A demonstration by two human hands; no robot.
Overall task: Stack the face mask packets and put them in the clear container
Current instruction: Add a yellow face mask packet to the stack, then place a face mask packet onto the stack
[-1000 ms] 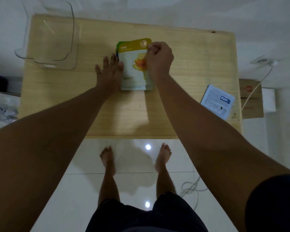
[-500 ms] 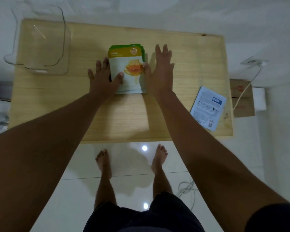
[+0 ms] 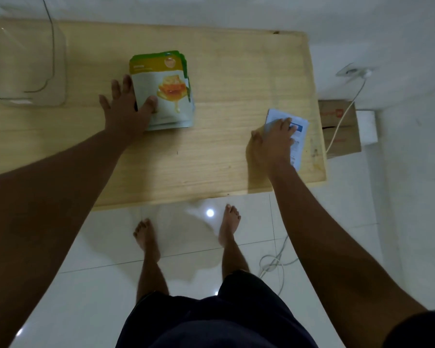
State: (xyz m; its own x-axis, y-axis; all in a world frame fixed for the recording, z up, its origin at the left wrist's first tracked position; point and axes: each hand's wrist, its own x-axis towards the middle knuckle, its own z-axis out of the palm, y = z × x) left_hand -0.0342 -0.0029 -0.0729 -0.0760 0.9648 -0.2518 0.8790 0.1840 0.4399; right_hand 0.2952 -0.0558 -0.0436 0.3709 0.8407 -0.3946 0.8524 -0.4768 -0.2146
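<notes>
I see a pale wooden table (image 3: 224,159) under both hands, its grain running left to right. Below it, nearer than the right hand (image 3: 274,139), the floor (image 3: 98,285) is glossy white tile with thin grout lines, and a bright spot of lamp glare (image 3: 209,212) sits just past the table's near edge. To the right of the right hand, off the table, stands a brown cardboard box (image 3: 342,129). A white cable (image 3: 347,106) crosses it. Beyond the left hand (image 3: 126,114), past the table's far edge, everything is plain white and dim.
</notes>
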